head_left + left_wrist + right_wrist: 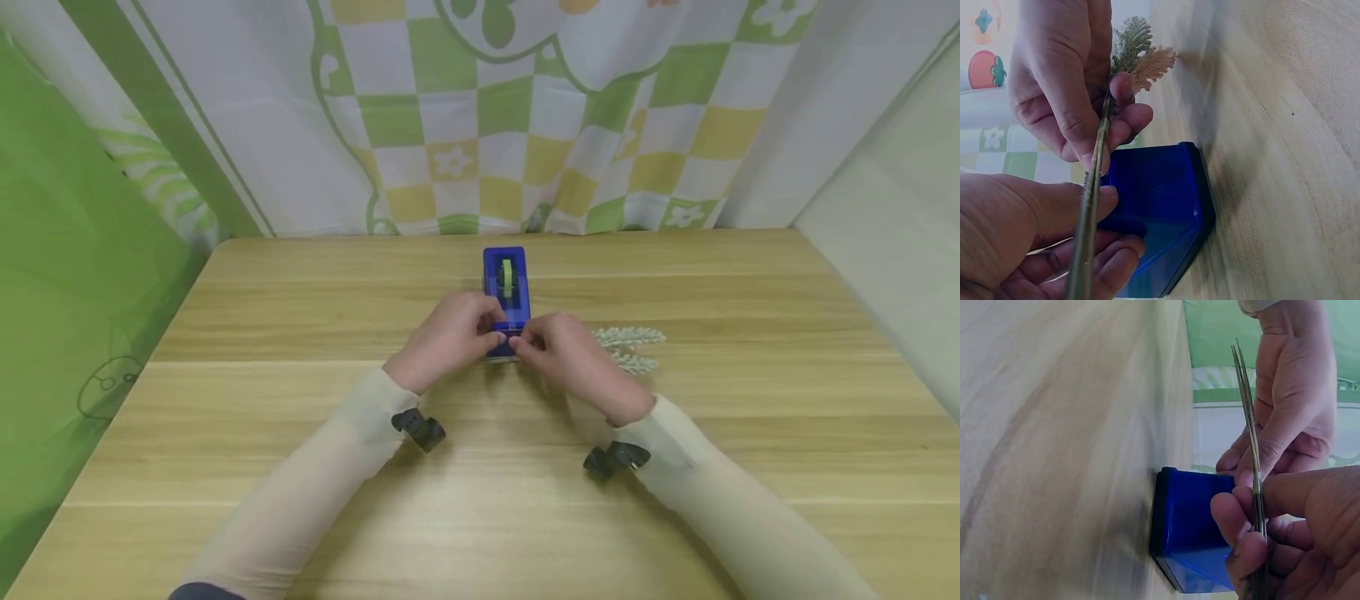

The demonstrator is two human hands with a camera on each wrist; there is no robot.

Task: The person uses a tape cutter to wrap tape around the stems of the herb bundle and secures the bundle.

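Note:
A blue tape dispenser (506, 312) with a yellow-green roll (507, 277) stands on the table, its front edge towards me. My right hand (566, 354) grips thin dried-flower stems (1249, 419) in curled fingers; the feathery flower heads (630, 336) stick out to the right. Seen from the left wrist, one head is grey-green (1132, 44) and another peach (1155, 67). My left hand (453, 333) has thumb and fingers pinched together at the dispenser's front edge, close behind the stems, where the clear tape ends. The fingers hide most of the tape. Both thumbs nearly meet.
The wooden table (300, 317) reaches back to a checked green, yellow and white curtain (450, 108). A green cloth (67, 250) hangs at the left, and a pale wall (892, 192) rises at the right. Small black cameras (420, 429) sit on both wrists.

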